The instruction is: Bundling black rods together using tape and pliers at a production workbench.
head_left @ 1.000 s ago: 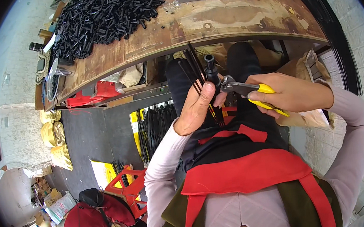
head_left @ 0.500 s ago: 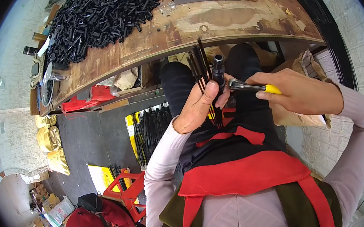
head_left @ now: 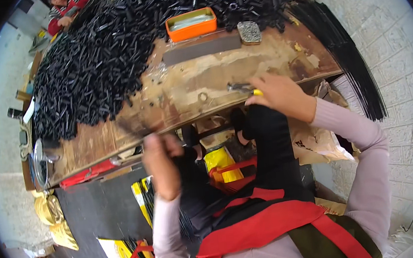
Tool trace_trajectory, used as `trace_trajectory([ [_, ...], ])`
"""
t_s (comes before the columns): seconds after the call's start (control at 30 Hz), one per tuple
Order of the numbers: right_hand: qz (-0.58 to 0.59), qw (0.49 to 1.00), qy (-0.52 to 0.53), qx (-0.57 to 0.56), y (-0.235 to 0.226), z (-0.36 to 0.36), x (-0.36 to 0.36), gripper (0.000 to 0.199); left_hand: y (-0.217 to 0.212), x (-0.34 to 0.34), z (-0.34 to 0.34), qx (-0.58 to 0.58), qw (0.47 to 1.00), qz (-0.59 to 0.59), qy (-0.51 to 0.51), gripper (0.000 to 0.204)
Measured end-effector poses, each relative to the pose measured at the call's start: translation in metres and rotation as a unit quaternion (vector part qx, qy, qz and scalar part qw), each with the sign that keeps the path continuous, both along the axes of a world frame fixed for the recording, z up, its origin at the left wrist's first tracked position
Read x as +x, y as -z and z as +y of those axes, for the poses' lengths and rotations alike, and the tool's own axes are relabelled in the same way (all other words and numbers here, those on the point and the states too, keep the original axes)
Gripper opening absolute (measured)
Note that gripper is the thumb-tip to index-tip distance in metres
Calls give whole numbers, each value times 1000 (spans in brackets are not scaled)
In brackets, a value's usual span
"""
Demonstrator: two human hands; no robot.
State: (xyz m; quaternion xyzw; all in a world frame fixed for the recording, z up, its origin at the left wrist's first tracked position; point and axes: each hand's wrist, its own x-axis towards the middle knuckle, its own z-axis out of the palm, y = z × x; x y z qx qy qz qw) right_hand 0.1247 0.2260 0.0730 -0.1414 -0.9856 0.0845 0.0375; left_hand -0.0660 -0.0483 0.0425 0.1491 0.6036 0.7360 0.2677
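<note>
In the head view, the right hand [head_left: 286,98] has its fingers [head_left: 260,84] clamped on one pair of yellow-handled pliers [head_left: 242,88], at the front edge of the surface [head_left: 221,74]. One left hand [head_left: 161,164] is blurred beside a dark, smeared thing [head_left: 136,129]; whether its fingers are closed I cannot tell. Beyond lie one grey strip [head_left: 202,50], one orange box [head_left: 191,31], one small tub [head_left: 250,32], uncountable black tubes [head_left: 94,70] and one rod bundle [head_left: 347,53]. The strip lies between pliers and box.

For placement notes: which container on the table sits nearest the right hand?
The squarish tub of grey pieces; the orange box lies left of it, farther from the right hand.
</note>
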Motion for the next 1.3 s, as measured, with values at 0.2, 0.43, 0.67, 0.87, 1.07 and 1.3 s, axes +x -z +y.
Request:
trace_trajectory([
  [0.2, 179, 958, -225, 4, -13, -48, 14, 30, -99, -44, -86, 242, 959, 87, -118, 45],
  [0.43, 50, 535, -54, -841, -23, -119, 91, 40, -43, -2, -70, 459, 847, -266, 21, 31],
  [0.67, 554, 536, 121, -625, -48, -114, 183, 54, 86, 54, -5, 371, 798, -446, 165, 28],
  [0.87, 483, 697, 70, -525, -54, -133, 180, 49, 137, 101, 4, 112, 804, -562, 160, 47],
  [1.07, 324, 792, 68, -513, 1, -158, 104, 33, 67, 133, -9, -26, 962, -100, 253, 38],
  [1.3, 260, 710, 28, -654, 7, -150, 54, 34, -29, 146, -12, 1, 988, 61, 142, 35],
])
